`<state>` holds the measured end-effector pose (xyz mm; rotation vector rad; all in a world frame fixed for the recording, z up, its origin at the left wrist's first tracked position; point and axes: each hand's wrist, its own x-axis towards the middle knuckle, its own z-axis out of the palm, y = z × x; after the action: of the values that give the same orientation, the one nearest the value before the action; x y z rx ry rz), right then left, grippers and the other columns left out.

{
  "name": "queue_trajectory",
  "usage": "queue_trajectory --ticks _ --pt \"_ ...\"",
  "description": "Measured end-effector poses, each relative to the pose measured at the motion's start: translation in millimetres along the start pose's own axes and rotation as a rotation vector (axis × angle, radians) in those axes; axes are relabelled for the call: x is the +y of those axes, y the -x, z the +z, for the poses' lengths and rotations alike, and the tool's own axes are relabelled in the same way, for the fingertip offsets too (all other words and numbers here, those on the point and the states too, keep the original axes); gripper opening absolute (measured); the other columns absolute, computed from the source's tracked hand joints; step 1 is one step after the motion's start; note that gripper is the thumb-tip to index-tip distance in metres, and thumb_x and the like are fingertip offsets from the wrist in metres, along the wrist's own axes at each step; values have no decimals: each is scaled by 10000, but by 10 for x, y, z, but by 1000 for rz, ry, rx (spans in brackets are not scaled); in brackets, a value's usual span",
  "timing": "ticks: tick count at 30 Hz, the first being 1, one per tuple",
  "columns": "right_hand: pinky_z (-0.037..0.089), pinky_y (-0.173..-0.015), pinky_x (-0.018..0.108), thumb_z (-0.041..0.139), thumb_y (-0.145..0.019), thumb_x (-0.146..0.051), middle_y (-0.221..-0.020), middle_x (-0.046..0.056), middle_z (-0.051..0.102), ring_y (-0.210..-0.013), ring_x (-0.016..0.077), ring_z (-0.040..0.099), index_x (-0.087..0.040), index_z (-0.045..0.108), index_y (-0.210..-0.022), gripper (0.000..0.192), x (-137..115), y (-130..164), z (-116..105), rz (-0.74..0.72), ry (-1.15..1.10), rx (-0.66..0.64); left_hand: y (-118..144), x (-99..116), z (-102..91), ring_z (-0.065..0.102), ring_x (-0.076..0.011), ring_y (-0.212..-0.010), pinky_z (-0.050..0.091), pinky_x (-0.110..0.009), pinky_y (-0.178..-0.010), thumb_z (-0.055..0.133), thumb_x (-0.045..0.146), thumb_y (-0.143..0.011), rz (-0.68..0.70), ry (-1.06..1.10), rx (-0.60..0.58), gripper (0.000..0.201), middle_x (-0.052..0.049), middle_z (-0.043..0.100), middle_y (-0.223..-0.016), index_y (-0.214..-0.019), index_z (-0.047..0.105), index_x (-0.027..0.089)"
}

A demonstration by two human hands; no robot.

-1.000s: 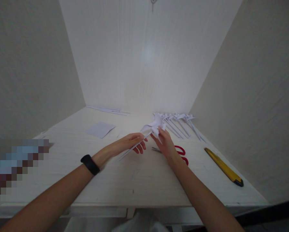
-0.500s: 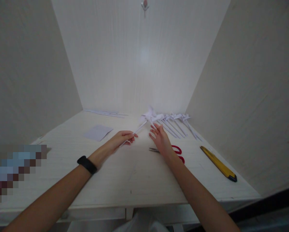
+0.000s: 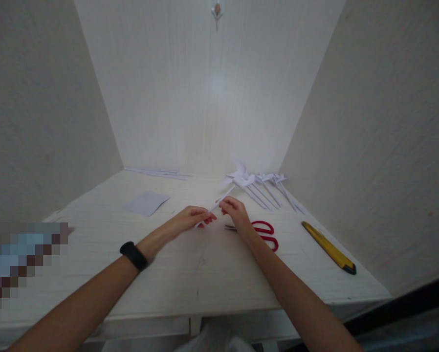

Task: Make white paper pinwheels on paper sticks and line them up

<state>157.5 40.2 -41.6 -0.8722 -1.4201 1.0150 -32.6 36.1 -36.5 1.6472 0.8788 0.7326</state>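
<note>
White paper pinwheel on a thin stick (image 3: 237,177): left hand (image 3: 190,218) and right hand (image 3: 234,213) both pinch its stick, red-handled scissors (image 3: 263,232) just right.

Soft, dim overhead light, faint wall glare, wide-angle edge distortion, slight blur.

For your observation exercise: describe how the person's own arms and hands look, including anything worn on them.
Both forearms are bare, with no sleeves in view and no gloves on either hand. The left hand has a plain black band round its wrist, smooth and fairly broad; whether it is a watch or a tracker cannot be told. The right hand and its wrist carry nothing. No rings can be made out on the fingers.
</note>
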Motion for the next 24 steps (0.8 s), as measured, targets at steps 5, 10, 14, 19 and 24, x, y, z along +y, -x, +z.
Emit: queue_trajectory --ticks 5,10,14,19,24 --pt "384 -556 237 571 -747 -341 -685 -15 573 -575 105 473 -183 648 -789 180 19 -7 1 -17 39 -6 -8 -20 -54 351 -79 -489 216 -227 -471 625 447 -777 -5 -193 -14 363 20 512 -575 -900 754 131" --pt "410 -580 237 637 -732 -324 -683 -4 642 -598 114 527 -172 697 -764 167 21 49 96 -16 122 -172 -26 -66 -1 419 -92 -474 315 -229 -470 661 366 -720 -49 -96 -10 263 30 501 -518 -803 736 128" --pt "429 -608 231 636 -744 -283 -656 -21 630 -616 115 551 -181 678 -765 112 15 76 118 -25 162 -216 -49 -92 14 506 -113 -510 407 -253 -535 702 300 -662 -52 -56 -1 210 16 580 -549 -793 726 138" --pt "448 -579 220 450 -831 -269 -685 -16 612 -618 114 583 -193 560 -779 142 17 76 113 -5 199 -145 -46 -82 11 592 -141 -589 463 -284 -611 732 255 -618 -65 -10 -11 226 -12 673 -669 -815 710 147" --pt "413 -546 226 340 -882 -303 -643 -34 542 -554 121 519 -203 539 -910 224 -16 48 30 -13 365 27 -39 -80 7 601 -138 -602 463 -275 -605 716 267 -660 -79 -1 -11 221 -26 685 -703 -845 714 145"
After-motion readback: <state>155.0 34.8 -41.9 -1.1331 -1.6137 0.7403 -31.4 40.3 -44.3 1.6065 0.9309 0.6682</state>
